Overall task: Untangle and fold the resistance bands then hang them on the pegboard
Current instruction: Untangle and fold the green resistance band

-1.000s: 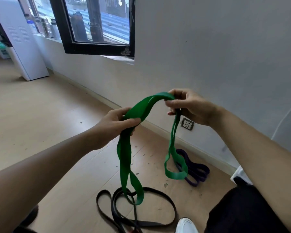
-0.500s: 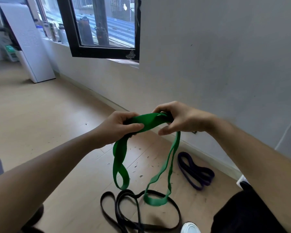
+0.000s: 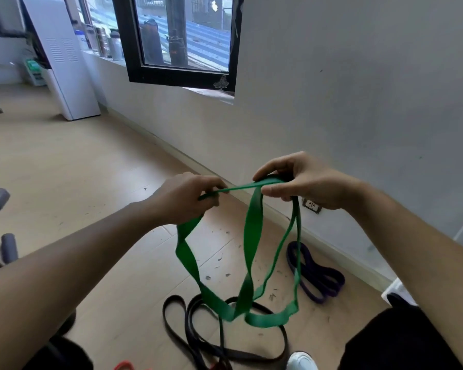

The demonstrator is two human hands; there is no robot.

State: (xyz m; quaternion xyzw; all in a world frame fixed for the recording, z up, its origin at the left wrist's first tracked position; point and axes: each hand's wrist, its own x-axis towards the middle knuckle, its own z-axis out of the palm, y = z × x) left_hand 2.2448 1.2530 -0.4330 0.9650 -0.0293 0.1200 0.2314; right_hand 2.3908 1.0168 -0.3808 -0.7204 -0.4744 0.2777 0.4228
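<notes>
vs a sec ago: my hands have pulled apart, so the green band (image 3: 251,236) now has a taut strip running btwn them, and its loops hang lower, crossing just above the black bands (image 3: 198,340) on the floor (image 3: 64,182). left hand (image 3: 183,200) grip is closed, pinching one end of that strip; right hand (image 3: 302,182) grip pinches the bunched top of the loops. purple band (image 3: 318,279) lies on the floor near the wall (image 3: 358,89). no readable writing or brand anywhere.
</notes>
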